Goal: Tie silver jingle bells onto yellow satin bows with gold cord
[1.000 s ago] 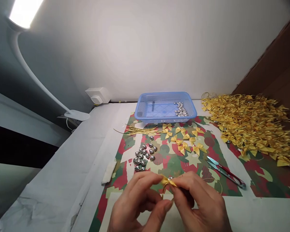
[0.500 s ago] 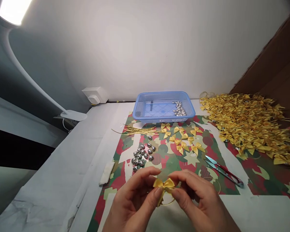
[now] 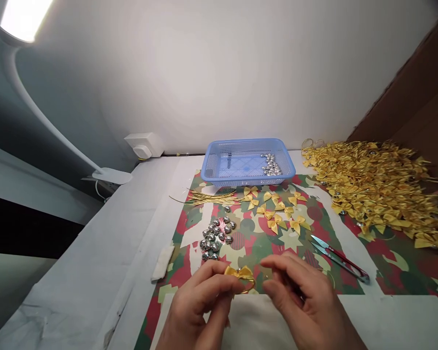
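Close to the table's front, a gold ribbon bow (image 3: 243,273) is pinched in my left hand (image 3: 200,301), and a loop of gold cord curves out beside it. The fingers cover the bow's lower part. My right hand (image 3: 302,296) is apart from the bow, just to its right, with thumb and fingers separated and nothing between them. Beyond my hands lie several silver bells (image 3: 212,234) in a cluster, loose gold bows (image 3: 276,223) and a bundle of gold cords (image 3: 208,197). Red-handled thread snips (image 3: 341,259) rest to the right.
A blue plastic basket (image 3: 248,182) with silver bells stands by the wall. A large heap of finished-looking gold bows (image 3: 379,184) spreads at the right beside a cardboard box (image 3: 416,107). A clip lamp (image 3: 51,124) and folded white tissue (image 3: 163,263) are on the left.
My right hand has let go of the bow and moved slightly away. My left hand still holds the bow, turned and shifted a little to the left.
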A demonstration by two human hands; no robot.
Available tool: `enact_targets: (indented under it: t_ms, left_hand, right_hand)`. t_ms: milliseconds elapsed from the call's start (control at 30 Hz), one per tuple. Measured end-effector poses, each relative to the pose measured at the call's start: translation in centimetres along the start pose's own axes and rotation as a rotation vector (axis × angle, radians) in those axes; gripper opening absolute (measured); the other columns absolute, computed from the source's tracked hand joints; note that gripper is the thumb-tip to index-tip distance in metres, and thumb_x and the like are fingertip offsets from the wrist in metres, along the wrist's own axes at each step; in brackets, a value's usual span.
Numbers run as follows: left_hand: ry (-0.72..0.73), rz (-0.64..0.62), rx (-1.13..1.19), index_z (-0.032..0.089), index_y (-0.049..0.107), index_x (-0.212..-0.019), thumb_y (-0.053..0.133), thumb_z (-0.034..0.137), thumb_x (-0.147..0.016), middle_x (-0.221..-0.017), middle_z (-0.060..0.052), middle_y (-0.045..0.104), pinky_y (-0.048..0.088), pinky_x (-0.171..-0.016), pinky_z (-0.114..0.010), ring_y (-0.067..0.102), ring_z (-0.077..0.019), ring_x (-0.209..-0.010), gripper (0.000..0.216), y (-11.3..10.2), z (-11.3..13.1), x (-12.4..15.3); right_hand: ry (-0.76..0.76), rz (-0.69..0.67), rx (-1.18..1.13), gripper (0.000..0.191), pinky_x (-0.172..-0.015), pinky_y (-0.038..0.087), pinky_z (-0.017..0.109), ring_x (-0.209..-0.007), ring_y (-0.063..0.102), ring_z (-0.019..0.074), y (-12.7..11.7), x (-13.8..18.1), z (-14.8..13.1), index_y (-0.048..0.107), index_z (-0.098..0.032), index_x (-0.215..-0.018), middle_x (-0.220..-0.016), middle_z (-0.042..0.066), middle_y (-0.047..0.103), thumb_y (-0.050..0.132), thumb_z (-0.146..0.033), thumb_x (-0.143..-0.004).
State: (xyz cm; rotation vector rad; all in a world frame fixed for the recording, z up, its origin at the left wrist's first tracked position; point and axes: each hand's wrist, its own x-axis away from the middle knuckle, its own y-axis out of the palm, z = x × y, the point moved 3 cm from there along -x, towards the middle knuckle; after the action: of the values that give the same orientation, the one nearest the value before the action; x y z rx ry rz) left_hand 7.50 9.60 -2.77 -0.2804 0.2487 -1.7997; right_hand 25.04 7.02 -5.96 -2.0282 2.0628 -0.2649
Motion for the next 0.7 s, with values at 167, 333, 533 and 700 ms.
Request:
enact_targets:
  t_ms: [167, 333, 533, 700]
  left_hand:
    - [-0.048, -0.004, 0.068, 0.026, 0.078, -0.075, 0.062, 0.018, -0.086, -0.080, -0.002, 0.064, 0.052, -0.060, -0.021, 0.064, -0.0161, -0.065, 0.021, -0.1, -0.1, 0.0]
    - [0.014, -0.047, -0.112, 0.025, 0.077, -0.081, 0.056, 0.020, -0.090, -0.084, -0.005, 0.064, 0.050, -0.065, -0.025, 0.064, -0.0204, -0.076, 0.023, 0.1, -0.8, -0.1]
    - [-0.049, -0.067, 0.009, 0.023, 0.073, -0.072, 0.056, 0.032, -0.093, -0.080, -0.004, 0.059, 0.048, -0.074, -0.026, 0.059, -0.0215, -0.082, 0.029, 1.2, -0.7, -0.3]
    - [-0.314, -0.075, 0.247, 0.021, 0.075, -0.069, 0.068, 0.034, -0.087, -0.082, -0.002, 0.062, 0.048, -0.074, -0.023, 0.058, -0.0194, -0.082, 0.023, 1.0, -1.8, -0.6]
  right_hand:
    - [-0.016, -0.234, 0.044, 0.018, -0.056, 0.036, 0.024, -0.064, 0.052, 0.0135, 1.2, -0.5, 1.4, 0.071, -0.021, -0.088, -0.072, 0.000, 0.051, 0.055, -0.028, -0.092]
    - [0.064, -0.133, -0.033, 0.028, -0.054, 0.034, 0.022, -0.064, 0.050, 0.0122, 0.0, -0.9, 1.0, 0.063, -0.020, -0.075, -0.072, 0.000, 0.051, 0.050, -0.033, -0.096]
    - [-0.209, -0.085, -0.001, 0.018, -0.051, 0.035, 0.019, -0.058, 0.049, 0.0085, 2.0, 0.1, -0.6, 0.062, -0.018, -0.073, -0.067, -0.003, 0.048, 0.055, -0.018, -0.090]
    - [-0.395, -0.002, 0.007, 0.012, -0.055, 0.047, 0.016, -0.058, 0.057, 0.0095, 3.7, 1.3, -0.3, 0.068, -0.019, -0.080, -0.071, 0.000, 0.058, 0.060, -0.014, -0.088]
